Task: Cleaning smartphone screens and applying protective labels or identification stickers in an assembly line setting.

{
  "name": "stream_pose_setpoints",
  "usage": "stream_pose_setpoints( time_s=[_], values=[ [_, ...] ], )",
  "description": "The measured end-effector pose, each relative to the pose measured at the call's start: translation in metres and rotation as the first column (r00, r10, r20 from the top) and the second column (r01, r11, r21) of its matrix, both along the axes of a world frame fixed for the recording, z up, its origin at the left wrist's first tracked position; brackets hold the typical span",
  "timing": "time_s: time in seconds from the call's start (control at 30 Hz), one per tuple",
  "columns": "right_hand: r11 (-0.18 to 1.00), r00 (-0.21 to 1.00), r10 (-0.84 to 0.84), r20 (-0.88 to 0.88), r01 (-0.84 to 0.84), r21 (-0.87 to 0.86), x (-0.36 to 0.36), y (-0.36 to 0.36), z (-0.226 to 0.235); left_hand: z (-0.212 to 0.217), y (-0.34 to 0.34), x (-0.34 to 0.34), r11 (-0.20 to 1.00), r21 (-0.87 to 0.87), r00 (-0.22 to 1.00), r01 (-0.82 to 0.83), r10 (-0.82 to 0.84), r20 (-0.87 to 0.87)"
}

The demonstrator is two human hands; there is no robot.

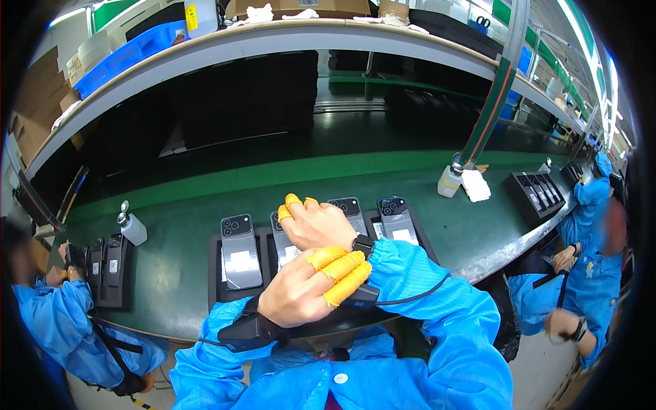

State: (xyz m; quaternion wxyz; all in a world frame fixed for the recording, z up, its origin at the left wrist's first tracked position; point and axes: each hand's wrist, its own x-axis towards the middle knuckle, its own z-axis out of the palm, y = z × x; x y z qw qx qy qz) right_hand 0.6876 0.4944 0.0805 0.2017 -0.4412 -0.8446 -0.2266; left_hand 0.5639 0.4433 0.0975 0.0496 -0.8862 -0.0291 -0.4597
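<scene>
Four phones point(240, 251) lie face down side by side in a black tray point(214, 273) on the green belt point(171, 260), just ahead of the person. The left hand point(301, 294) wraps its capped fingers point(345, 268) over the right wrist, seemingly adjusting the wrist strap point(362, 243). The right hand point(316, 224) rests curled on the middle phones, grasping nothing visible. Handling looks paused; a next move would call for freeing both hands first.

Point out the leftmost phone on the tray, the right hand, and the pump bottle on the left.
leftmost phone point(240, 258), head view, middle of its back
right hand point(316, 224), head view, back of hand
pump bottle point(132, 227), head view, bottle body
</scene>
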Motion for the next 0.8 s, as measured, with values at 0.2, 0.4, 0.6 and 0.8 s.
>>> stream_pose_setpoints(
  time_s=[0.2,0.4,0.6,0.8],
  values=[
    [0.947,0.939,0.247,-0.239,-0.286,-0.145,0.043,0.003,-0.003,0.029,0.023,-0.024,0.959,-0.260,0.989,-0.108,0.077,-0.128],
    [0.834,0.839,-0.531,-0.123,0.492,-0.249,0.163,-0.025,0.000,0.023,0.076,-0.116,0.697,-0.423,0.802,-0.579,0.582,-0.138],
    [0.851,0.824,-0.495,-0.276,0.397,-0.343,0.204,-0.082,-0.031,-0.039,0.066,-0.112,0.603,-0.598,0.834,-0.527,0.501,-0.230],
    [0.780,0.920,-0.381,-0.087,0.270,-0.564,0.154,-0.106,-0.042,-0.026,0.040,-0.032,0.852,-0.369,0.865,-0.373,0.175,-0.470]
  ],
)
